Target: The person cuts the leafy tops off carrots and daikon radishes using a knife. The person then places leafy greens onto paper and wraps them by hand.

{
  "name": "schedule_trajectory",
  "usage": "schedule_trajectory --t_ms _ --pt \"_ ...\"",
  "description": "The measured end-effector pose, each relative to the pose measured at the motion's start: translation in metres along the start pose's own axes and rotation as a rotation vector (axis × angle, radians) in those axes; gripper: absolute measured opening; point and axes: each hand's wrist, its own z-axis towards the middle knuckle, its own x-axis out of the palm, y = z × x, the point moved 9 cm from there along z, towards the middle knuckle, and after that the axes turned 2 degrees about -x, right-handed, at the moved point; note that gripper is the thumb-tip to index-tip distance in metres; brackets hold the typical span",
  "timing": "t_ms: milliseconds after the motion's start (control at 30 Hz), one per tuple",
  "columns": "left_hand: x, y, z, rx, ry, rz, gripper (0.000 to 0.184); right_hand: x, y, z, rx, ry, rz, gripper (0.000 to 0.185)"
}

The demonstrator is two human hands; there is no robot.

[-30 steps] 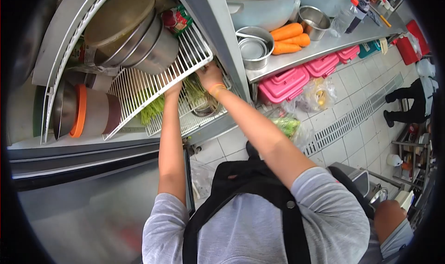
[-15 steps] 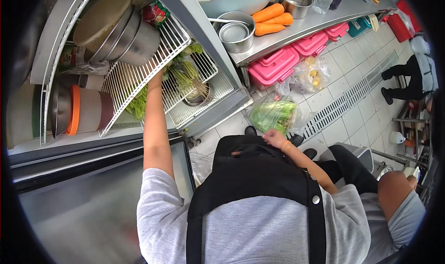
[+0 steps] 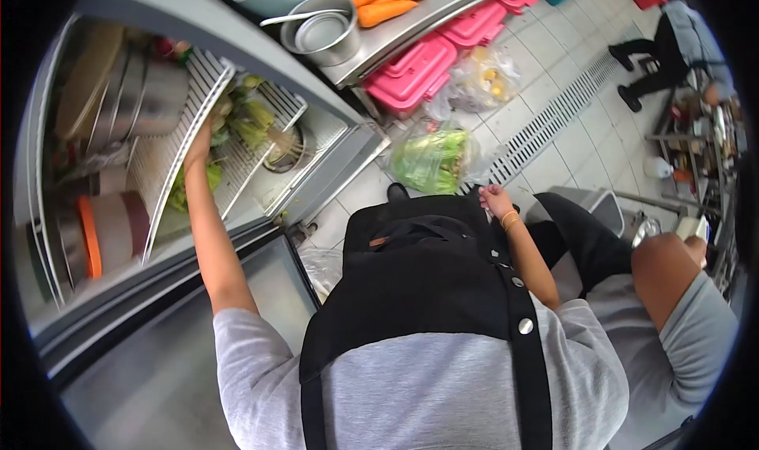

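My left hand point(image 3: 199, 143) reaches into the open refrigerator, close to the edge of an upper white wire shelf point(image 3: 183, 154). Its fingers are hidden among bunches of leafy greens point(image 3: 254, 126), so I cannot tell whether it grips any. More green leaves point(image 3: 192, 188) show beside the wrist. At the front of my black apron, my right hand point(image 3: 496, 200) has its fingers curled in, with nothing visible in them; yellow bands circle that wrist. Beyond it a clear plastic bag of green leafy vegetable point(image 3: 433, 161) lies on the tiled floor.
Metal pots point(image 3: 150, 106) and an orange-rimmed tub point(image 3: 91, 237) fill the refrigerator's left side. Carrots point(image 3: 387, 0) and a pot point(image 3: 324, 39) stand on the steel counter above pink lidded bins point(image 3: 411, 71). One person point(image 3: 664, 300) sits close on the right; another point(image 3: 672, 51) stands farther off.
The whole view has shifted and turned. My left arm still reaches into the refrigerator, its hand near the greens. My right hand has shifted slightly away from the bagged vegetable, fingers curled.
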Motion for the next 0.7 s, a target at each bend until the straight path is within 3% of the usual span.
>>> schedule_trajectory --t_ms 33,67,100,133,167,200,233,300,433,533,600,700 --pt "-0.024 -0.038 -0.04 -0.02 -0.168 0.149 0.051 -0.011 0.005 -0.026 0.076 -0.05 -0.045 0.02" --pt "-0.028 -0.053 -0.071 0.163 -0.355 -0.099 0.041 -0.018 -0.001 -0.038 0.084 -0.072 -0.036 0.02" --pt "-0.026 -0.063 -0.102 0.388 -0.574 -0.056 0.042 -0.027 -0.022 -0.049 0.152 -0.115 -0.006 0.021" --pt "-0.012 -0.09 -0.142 0.54 -0.55 -0.172 0.03 -0.036 -0.045 -0.059 0.222 -0.156 0.022 0.021" --pt "0.026 -0.072 -0.169 0.531 -0.5 -0.231 0.023 -0.042 -0.077 -0.064 0.257 -0.139 0.042 0.021" --pt "0.064 -0.084 -0.201 0.595 -0.332 -0.128 0.018 -0.046 -0.104 -0.068 0.288 -0.121 0.06 0.022" --pt "0.104 -0.085 -0.224 0.452 -0.136 -0.277 0.017 -0.049 -0.113 -0.076 0.305 -0.138 0.043 0.022" --pt "0.186 -0.08 -0.27 0.469 0.245 -0.296 0.014 -0.055 -0.136 -0.087 0.335 -0.165 0.023 0.022" --pt "0.307 -0.068 -0.344 0.342 0.651 -0.286 0.018 -0.047 -0.179 -0.067 0.331 -0.143 -0.007 0.021" --pt "0.398 -0.091 -0.371 0.464 0.942 -0.193 0.022 -0.026 -0.201 -0.024 0.309 -0.102 0.108 0.02" --pt "0.472 -0.104 -0.371 0.523 1.005 -0.098 0.026 -0.01 -0.213 0.018 0.337 -0.065 0.111 0.022" --pt "0.589 -0.118 -0.368 0.709 1.017 0.045 0.033 0.004 -0.235 0.105 0.194 -0.123 -0.263 0.028"
